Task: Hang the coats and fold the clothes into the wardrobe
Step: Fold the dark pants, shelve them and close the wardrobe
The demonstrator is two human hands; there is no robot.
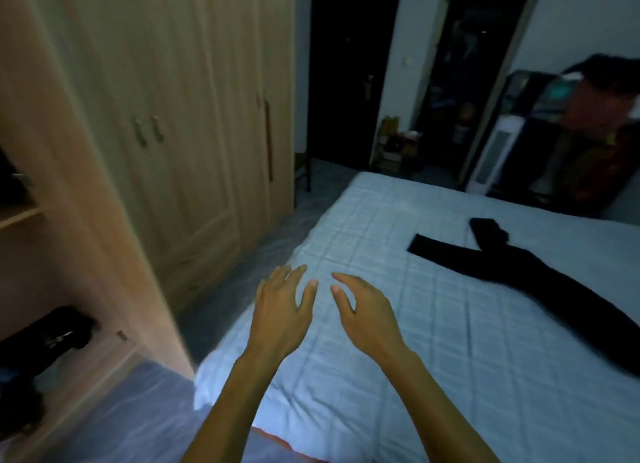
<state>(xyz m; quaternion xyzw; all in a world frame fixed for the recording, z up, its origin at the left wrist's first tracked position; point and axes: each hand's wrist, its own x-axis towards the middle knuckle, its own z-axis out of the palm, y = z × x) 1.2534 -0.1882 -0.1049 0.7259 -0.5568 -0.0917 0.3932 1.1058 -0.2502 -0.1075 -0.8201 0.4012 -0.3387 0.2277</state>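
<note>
A black garment lies spread flat on the light blue quilted bed, to the right; its two long narrow ends point toward the far side. My left hand and my right hand hover side by side over the near left part of the bed, fingers apart, holding nothing. Both hands are well left of the garment and do not touch it. The wooden wardrobe stands on the left with its far doors closed. Its near door is swung open, showing shelves with dark folded clothes.
A narrow strip of floor runs between bed and wardrobe. Beyond the bed are a dark doorway, a second dark opening, and a white appliance. A blurred person is at the far right.
</note>
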